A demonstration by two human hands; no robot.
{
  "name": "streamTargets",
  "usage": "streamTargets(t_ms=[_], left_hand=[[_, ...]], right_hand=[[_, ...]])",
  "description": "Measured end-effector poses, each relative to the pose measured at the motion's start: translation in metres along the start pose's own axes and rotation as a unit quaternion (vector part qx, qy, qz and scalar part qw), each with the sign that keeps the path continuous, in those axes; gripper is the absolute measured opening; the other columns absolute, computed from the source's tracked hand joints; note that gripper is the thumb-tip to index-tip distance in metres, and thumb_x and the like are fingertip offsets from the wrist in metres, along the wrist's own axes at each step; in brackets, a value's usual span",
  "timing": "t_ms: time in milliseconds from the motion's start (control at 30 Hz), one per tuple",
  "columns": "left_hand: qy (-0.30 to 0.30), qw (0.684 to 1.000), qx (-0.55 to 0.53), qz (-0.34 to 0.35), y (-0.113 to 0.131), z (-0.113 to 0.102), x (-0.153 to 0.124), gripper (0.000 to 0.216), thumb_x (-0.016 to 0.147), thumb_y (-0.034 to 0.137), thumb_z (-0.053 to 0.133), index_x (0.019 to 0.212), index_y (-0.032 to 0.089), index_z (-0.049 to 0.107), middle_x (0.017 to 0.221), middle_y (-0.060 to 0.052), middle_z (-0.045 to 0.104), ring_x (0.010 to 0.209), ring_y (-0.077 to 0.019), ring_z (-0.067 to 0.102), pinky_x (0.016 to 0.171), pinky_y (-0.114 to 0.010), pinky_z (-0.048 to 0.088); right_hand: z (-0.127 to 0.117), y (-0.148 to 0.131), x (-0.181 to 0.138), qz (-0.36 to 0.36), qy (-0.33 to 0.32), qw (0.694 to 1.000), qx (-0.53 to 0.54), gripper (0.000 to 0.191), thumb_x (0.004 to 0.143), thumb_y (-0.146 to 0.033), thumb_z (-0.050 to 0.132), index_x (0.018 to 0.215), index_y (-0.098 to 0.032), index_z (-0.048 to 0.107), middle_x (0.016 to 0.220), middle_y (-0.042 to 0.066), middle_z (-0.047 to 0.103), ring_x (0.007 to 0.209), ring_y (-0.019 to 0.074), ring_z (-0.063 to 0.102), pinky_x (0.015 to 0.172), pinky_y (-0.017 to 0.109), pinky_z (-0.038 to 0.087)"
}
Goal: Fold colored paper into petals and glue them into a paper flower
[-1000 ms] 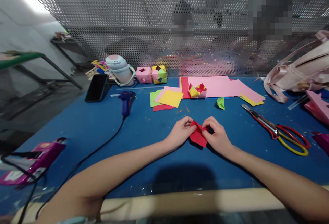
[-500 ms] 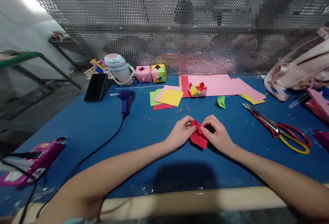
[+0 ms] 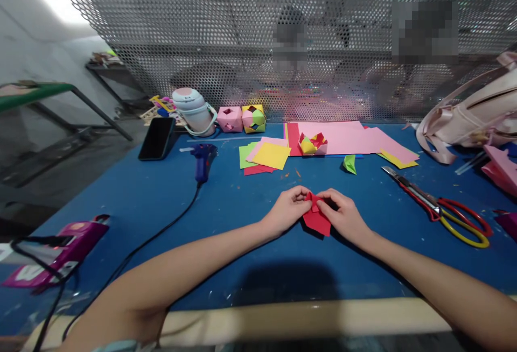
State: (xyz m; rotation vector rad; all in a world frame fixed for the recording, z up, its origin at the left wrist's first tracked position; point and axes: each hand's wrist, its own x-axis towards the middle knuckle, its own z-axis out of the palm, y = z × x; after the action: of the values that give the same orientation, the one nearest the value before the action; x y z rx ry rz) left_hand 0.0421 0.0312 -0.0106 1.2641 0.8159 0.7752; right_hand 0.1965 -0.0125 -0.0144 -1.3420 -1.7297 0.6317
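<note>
A partly folded red paper (image 3: 317, 224) is held just over the blue table (image 3: 226, 266), between my two hands. My left hand (image 3: 290, 208) pinches its upper left part, thumb on top. On the upper right, my right hand (image 3: 342, 213) presses a fold with its thumb and fingers. The fingertips behind the paper are partly hidden. Beyond the hands lies a small folded green paper piece (image 3: 349, 164). A bowl-shaped folded paper unit (image 3: 313, 145) in red, yellow and pink rests on the paper sheets behind.
Square paper sheets (image 3: 271, 156) and large pink sheets (image 3: 335, 136) lie farther back. A blue glue gun (image 3: 202, 162), phone (image 3: 157, 138), bottle (image 3: 194, 112) and folded paper cubes (image 3: 230, 119) are left. Scissors (image 3: 464, 228) and a utility knife (image 3: 418, 193) lie right, before a bag (image 3: 476, 115).
On the red paper, the flap between my thumbs now lies flatter, and my right thumb has moved onto it. The whole view has shifted slightly.
</note>
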Motion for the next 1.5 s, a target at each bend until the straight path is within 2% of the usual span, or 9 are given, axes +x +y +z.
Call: streamTargets(t_ms=[167, 267, 433, 733, 833, 1000, 1133, 1300, 1500], left_hand=[[-0.008, 1.000, 0.004, 0.006, 0.000, 0.000, -0.001, 0.010, 0.066, 0.017, 0.058, 0.075, 0.014, 0.056, 0.066, 0.004, 0.056, 0.062, -0.0079, 0.053, 0.061, -0.019, 0.041], [0.006, 0.999, 0.028, 0.021, -0.001, -0.001, -0.001, 0.010, 0.070, 0.023, 0.057, 0.074, 0.013, 0.056, 0.065, 0.003, 0.056, 0.060, -0.0077, 0.051, 0.058, -0.019, 0.040], [0.021, 0.999, 0.033, 0.023, -0.003, -0.002, 0.000, 0.013, 0.070, 0.027, 0.059, 0.073, 0.014, 0.056, 0.064, 0.004, 0.057, 0.059, -0.0087, 0.051, 0.057, -0.020, 0.039], [0.021, 0.999, 0.023, 0.014, -0.002, -0.002, 0.000, 0.014, 0.070, 0.028, 0.059, 0.070, 0.015, 0.054, 0.061, 0.004, 0.056, 0.057, -0.0086, 0.051, 0.055, -0.020, 0.040], [0.020, 0.999, 0.028, 0.012, -0.002, -0.002, -0.001, 0.014, 0.070, 0.027, 0.059, 0.068, 0.014, 0.052, 0.060, 0.005, 0.054, 0.056, -0.0080, 0.049, 0.053, -0.019, 0.038], [-0.008, 0.998, 0.055, 0.013, -0.005, -0.002, 0.000, 0.015, 0.071, 0.028, 0.058, 0.068, 0.014, 0.051, 0.060, 0.005, 0.052, 0.054, -0.0075, 0.047, 0.052, -0.019, 0.036], [-0.038, 0.997, 0.074, 0.011, -0.007, -0.002, -0.001, 0.015, 0.071, 0.028, 0.057, 0.068, 0.014, 0.052, 0.061, 0.004, 0.053, 0.053, -0.0073, 0.046, 0.051, -0.019, 0.036], [-0.061, 0.992, 0.104, 0.029, -0.005, -0.001, -0.003, 0.015, 0.071, 0.027, 0.056, 0.066, 0.014, 0.051, 0.056, 0.005, 0.048, 0.050, -0.0061, 0.041, 0.048, -0.018, 0.032], [-0.069, 0.986, 0.147, 0.038, -0.006, 0.000, -0.004, 0.011, 0.071, 0.023, 0.053, 0.064, 0.014, 0.051, 0.053, 0.007, 0.043, 0.049, -0.0058, 0.036, 0.046, -0.018, 0.028]], right_hand=[[-0.002, -0.001, 0.000, -0.011, 0.002, 1.000, -0.013, 0.014, 0.082, -0.021, 0.049, 0.087, -0.019, 0.062, 0.081, 0.003, 0.061, 0.075, 0.0149, 0.056, 0.069, 0.027, 0.043], [-0.002, -0.001, 0.000, 0.014, 0.016, 1.000, -0.001, 0.013, 0.080, -0.024, 0.053, 0.089, -0.018, 0.060, 0.080, 0.003, 0.061, 0.072, 0.0142, 0.056, 0.067, 0.026, 0.044], [-0.003, -0.003, -0.001, 0.069, 0.009, 0.998, -0.002, 0.016, 0.080, -0.030, 0.053, 0.073, -0.017, 0.058, 0.064, -0.001, 0.057, 0.058, 0.0116, 0.051, 0.055, 0.023, 0.040], [-0.004, -0.001, -0.001, 0.063, 0.006, 0.998, -0.008, 0.020, 0.081, -0.030, 0.052, 0.068, -0.016, 0.059, 0.064, 0.000, 0.059, 0.059, 0.0117, 0.052, 0.056, 0.022, 0.040], [-0.006, -0.002, 0.001, 0.039, -0.010, 0.999, -0.017, 0.019, 0.082, -0.028, 0.052, 0.069, -0.017, 0.059, 0.065, 0.000, 0.060, 0.060, 0.0121, 0.053, 0.057, 0.023, 0.041], [-0.011, -0.007, 0.004, -0.008, -0.021, 1.000, -0.015, 0.011, 0.080, -0.025, 0.054, 0.082, -0.017, 0.062, 0.078, 0.003, 0.061, 0.070, 0.0135, 0.056, 0.062, 0.024, 0.043], [-0.013, -0.008, 0.004, -0.020, -0.023, 0.999, -0.010, 0.014, 0.082, -0.022, 0.052, 0.073, -0.018, 0.061, 0.071, 0.002, 0.059, 0.068, 0.0131, 0.056, 0.063, 0.025, 0.043], [-0.009, -0.010, 0.003, -0.042, -0.023, 0.999, 0.000, 0.009, 0.081, -0.020, 0.054, 0.081, -0.018, 0.062, 0.076, 0.002, 0.060, 0.071, 0.0132, 0.056, 0.066, 0.025, 0.043], [-0.006, -0.012, 0.003, -0.072, -0.021, 0.997, -0.005, 0.011, 0.082, -0.018, 0.052, 0.073, -0.018, 0.059, 0.071, 0.002, 0.058, 0.067, 0.0125, 0.054, 0.063, 0.025, 0.042]])
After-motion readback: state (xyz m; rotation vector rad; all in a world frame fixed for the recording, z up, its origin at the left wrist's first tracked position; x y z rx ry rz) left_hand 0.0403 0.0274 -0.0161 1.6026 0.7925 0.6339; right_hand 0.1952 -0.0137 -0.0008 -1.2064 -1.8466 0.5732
